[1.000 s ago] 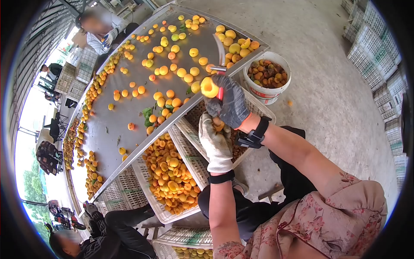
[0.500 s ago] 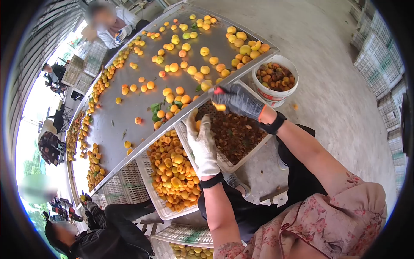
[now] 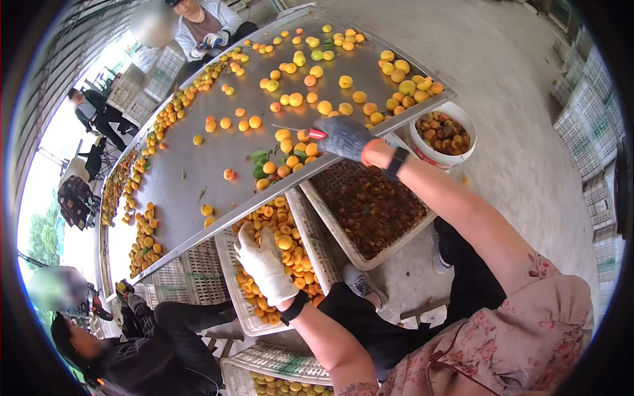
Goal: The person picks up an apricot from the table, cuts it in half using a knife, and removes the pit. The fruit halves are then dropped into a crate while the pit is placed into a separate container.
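Note:
My right hand [image 3: 343, 137], in a grey glove, is closed on a red-handled knife [image 3: 317, 133] over the near edge of the metal table [image 3: 218, 155]; its thin blade points left. Whole apricots [image 3: 295, 99] lie just beyond it. My left hand [image 3: 266, 264], in a white glove, is over the crate of halved apricots [image 3: 325, 254], palm down with its fingers apart. Halved apricots [image 3: 284, 242] show around its fingers. Under my right arm stands a crate of pits [image 3: 365, 259], dark with small brown pieces.
A white bucket [image 3: 439, 158] of darkened fruit stands right of the table. One person [image 3: 211, 33] sits at the far side, another [image 3: 152, 343] at the lower left. Another crate [image 3: 284, 360] is at the bottom. Stacked crates [image 3: 588, 145] line the right.
My left hand has moved from the table edge down to the halved apricots, and the piece in it no longer shows. My right hand has moved over the table edge with the knife. The view has shifted.

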`<state>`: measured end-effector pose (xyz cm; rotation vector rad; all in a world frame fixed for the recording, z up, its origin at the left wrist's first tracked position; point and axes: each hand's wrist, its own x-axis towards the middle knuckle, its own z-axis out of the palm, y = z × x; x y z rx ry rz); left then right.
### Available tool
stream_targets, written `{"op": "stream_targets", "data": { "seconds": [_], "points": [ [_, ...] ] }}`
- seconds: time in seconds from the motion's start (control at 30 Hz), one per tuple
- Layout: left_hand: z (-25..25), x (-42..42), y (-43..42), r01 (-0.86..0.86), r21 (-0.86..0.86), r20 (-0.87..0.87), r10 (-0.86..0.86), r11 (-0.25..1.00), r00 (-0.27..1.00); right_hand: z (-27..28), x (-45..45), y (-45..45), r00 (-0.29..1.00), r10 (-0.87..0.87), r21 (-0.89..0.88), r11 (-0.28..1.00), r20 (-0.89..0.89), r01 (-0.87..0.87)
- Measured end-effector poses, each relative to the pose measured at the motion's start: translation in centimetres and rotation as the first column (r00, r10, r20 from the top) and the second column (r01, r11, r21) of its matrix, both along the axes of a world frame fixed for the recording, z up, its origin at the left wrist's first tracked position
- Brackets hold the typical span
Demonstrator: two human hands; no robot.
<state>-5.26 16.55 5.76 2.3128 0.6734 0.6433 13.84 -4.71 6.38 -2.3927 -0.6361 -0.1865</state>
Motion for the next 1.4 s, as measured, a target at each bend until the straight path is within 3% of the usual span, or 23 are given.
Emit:
{"op": "stream_targets", "data": {
  "seconds": [0.1, 0.13, 0.17, 0.3, 0.37, 0.43, 0.5, 0.57, 0.6, 0.7, 0.77, 0.8, 0.83, 0.87, 0.9, 0.97, 1.0, 1.03, 1.1, 1.13, 1.17, 1.27, 1.4],
  "points": [
    [1.4, 0.8, -1.8, 0.139, -0.475, 0.224, -0.034, 0.869, 0.974, -2.3, 3.9, 3.9, 0.999, 0.004, -0.189, 0.982, -0.04, -0.011],
    [3.2, 0.8, -2.9, 0.137, -0.526, 0.111, -0.093, 0.839, 0.99, -3.3, 4.9, 5.1, 0.997, -0.002, -0.284, 0.959, -0.075, -0.019],
    [1.7, 1.7, -2.6, 0.251, -0.594, 0.241, -0.129, 0.765, 0.962, -4.3, 6.0, 5.9, 0.997, 0.016, -0.285, 0.958, -0.074, -0.037],
    [1.2, 2.2, -4.1, 0.343, -0.735, 0.317, -0.151, 0.585, 0.936, -5.0, 7.6, 5.8, 0.986, 0.066, -0.304, 0.946, -0.15, -0.11],
    [0.6, 2.4, -4.3, 0.39, -0.775, 0.391, -0.107, 0.497, 0.914, -2.3, 5.8, 4.3, 0.968, 0.114, -0.12, 0.982, -0.223, -0.143],
    [0.7, 2.4, -4.4, 0.473, -0.829, 0.486, -0.034, 0.298, 0.873, 0.4, 3.0, 2.8, 0.834, 0.172, 0.29, 0.957, -0.524, -0.015],
    [0.7, 2.8, -4.9, 0.503, -0.817, 0.515, -0.038, 0.281, 0.857, 1.4, -0.2, 1.6, 0.676, 0.475, 0.711, 0.695, -0.564, 0.105],
    [1.1, 3.0, -6.1, 0.63, -0.776, 0.63, -0.029, 0.009, 0.776, 2.9, -4.0, 0.7, 0.536, 0.639, 0.815, 0.55, -0.552, 0.183],
    [1.3, 3.2, -6.6, 0.662, -0.749, 0.662, -0.058, -0.034, 0.747, 3.7, -5.8, 0.7, 0.549, 0.625, 0.813, 0.548, -0.554, 0.196],
    [0.4, 3.5, -7.9, 0.694, -0.72, 0.691, -0.074, 0.03, 0.72, 3.1, -8.6, 0.0, 0.672, 0.55, 0.811, 0.57, -0.496, 0.131],
    [0.6, 3.3, -8.2, 0.694, -0.719, 0.693, -0.084, -0.02, 0.716, 3.9, -10.0, -0.8, 0.698, 0.521, 0.794, 0.597, -0.492, 0.113],
    [0.7, 3.2, -8.3, 0.693, -0.718, 0.696, -0.086, -0.061, 0.713, 4.2, -10.6, -0.9, 0.801, 0.392, 0.727, 0.683, -0.453, 0.076],
    [1.4, 2.9, -8.7, 0.707, -0.697, 0.714, -0.029, -0.116, 0.699, 4.3, -11.0, -1.1, 0.885, 0.262, 0.646, 0.761, -0.386, 0.056],
    [0.9, 3.0, -8.4, 0.713, -0.678, 0.73, -0.05, -0.179, 0.681, 2.9, -10.5, -1.0, 0.975, 0.219, 0.616, 0.775, -0.048, -0.144],
    [0.5, 3.1, -7.8, 0.714, -0.657, 0.746, -0.067, -0.241, 0.663, 1.7, -10.6, -1.6, 0.976, 0.214, 0.618, 0.773, -0.044, -0.142],
    [0.6, 3.2, -7.5, 0.681, -0.685, 0.714, -0.055, -0.259, 0.698, 1.4, -11.7, -2.1, 0.848, 0.469, 0.917, 0.396, -0.247, 0.048],
    [0.6, 3.2, -7.4, 0.69, -0.667, 0.728, -0.05, -0.28, 0.684, 0.1, -10.7, -3.2, 0.52, 0.715, 0.874, 0.282, -0.466, 0.395],
    [0.9, 3.2, -7.5, 0.698, -0.649, 0.741, -0.046, -0.302, 0.67, 0.6, -11.4, -3.5, 0.521, 0.715, 0.873, 0.28, -0.467, 0.399],
    [1.5, 3.0, -7.6, 0.68, -0.656, 0.727, -0.032, -0.327, 0.686, 2.1, -14.0, -3.8, 0.732, 0.511, 0.825, 0.551, -0.452, 0.125],
    [1.7, 3.1, -7.8, 0.667, -0.657, 0.716, -0.013, -0.352, 0.698, 2.1, -14.3, -3.7, 0.865, 0.426, 0.746, 0.658, -0.265, -0.096],
    [1.6, 3.2, -7.9, 0.664, -0.659, 0.714, -0.018, -0.354, 0.699, 2.4, -14.4, -3.8, 0.867, 0.422, 0.748, 0.658, -0.266, -0.091],
    [0.9, 3.4, -8.1, 0.706, -0.705, 0.709, -0.095, -0.069, 0.699, 4.1, -14.9, -4.1, 0.822, 0.389, 0.606, 0.792, -0.416, -0.068],
    [1.2, 3.5, -8.6, 0.693, -0.711, 0.702, -0.059, -0.12, 0.71, 2.3, -14.7, -4.3, 0.878, 0.363, 0.651, 0.755, -0.311, -0.081]
  ]
}}
